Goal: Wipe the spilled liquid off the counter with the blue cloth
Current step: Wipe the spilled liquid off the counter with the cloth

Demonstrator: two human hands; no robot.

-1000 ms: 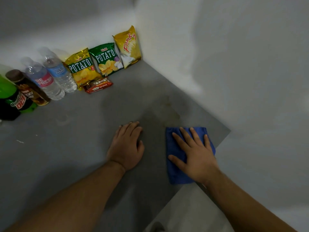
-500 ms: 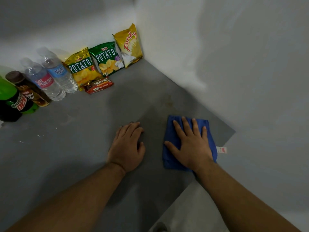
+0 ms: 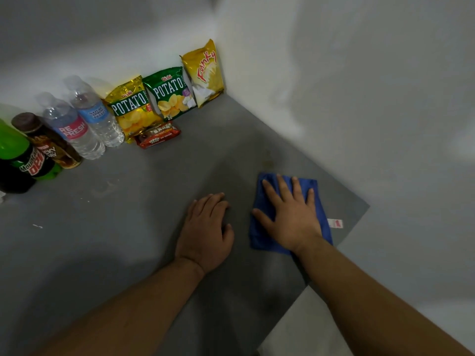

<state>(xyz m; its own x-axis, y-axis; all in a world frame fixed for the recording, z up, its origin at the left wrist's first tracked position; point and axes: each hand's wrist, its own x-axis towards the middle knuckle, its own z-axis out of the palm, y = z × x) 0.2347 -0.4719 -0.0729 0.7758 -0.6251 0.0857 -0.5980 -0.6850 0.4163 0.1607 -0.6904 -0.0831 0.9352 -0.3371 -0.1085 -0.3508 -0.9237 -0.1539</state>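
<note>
Home pantry corner: grey counter (image 3: 128, 227), snack bags (image 3: 169, 93), drink bottles (image 3: 77, 127).

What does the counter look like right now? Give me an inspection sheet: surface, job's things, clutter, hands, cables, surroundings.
Surface: grey counter; faint yellowish stain just beyond the cloth.
Job's things: blue cloth lying flat near the counter's right edge, white tag sticking out.
Clutter: green soda bottle, brown drink bottle, two water bottles, three snack bags and a wrapped bar, all along the back wall.
Hands: left hand rests on bare counter, holding nothing; right hand presses on the cloth, fingers straight.
Cables: nothing seen.
Surroundings: white walls meeting in a corner.
</note>
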